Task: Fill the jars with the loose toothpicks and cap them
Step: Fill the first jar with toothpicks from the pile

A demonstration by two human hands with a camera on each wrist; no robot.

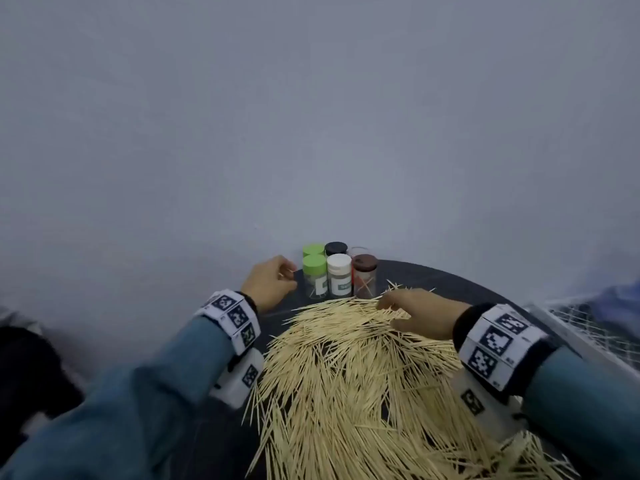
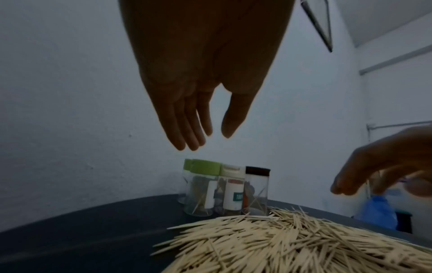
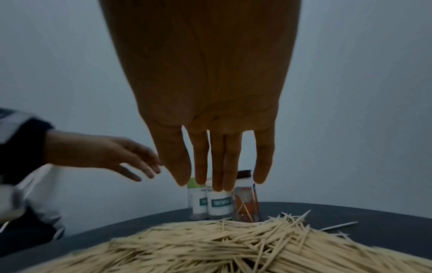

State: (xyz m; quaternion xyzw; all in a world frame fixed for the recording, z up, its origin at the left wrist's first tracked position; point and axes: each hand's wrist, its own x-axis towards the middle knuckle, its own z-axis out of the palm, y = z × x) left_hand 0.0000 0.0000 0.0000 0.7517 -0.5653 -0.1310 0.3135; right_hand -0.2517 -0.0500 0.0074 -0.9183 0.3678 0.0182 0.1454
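A: Where were the toothpicks [image 1: 360, 382]?
B: Heaped on the near dark table [image 1: 450, 282]; capped jars [image 1: 337, 271] clustered at its far edge.
A: And the hands?
B: Left hand [image 1: 268, 284] hovered left of the jars, fingers straight and close, possibly a toothpick by the fingertips. Right hand [image 1: 417, 315] over the pile's far edge, fingers straight.

Both arms wore blue denim-like sleeves [image 1: 166, 382]. Each wrist carried a black cuff under a white band [image 1: 231, 317] printed with square black-and-white coded markers. A white camera housing [image 1: 239, 379], possibly plastic, hung below each band, likewise marked.
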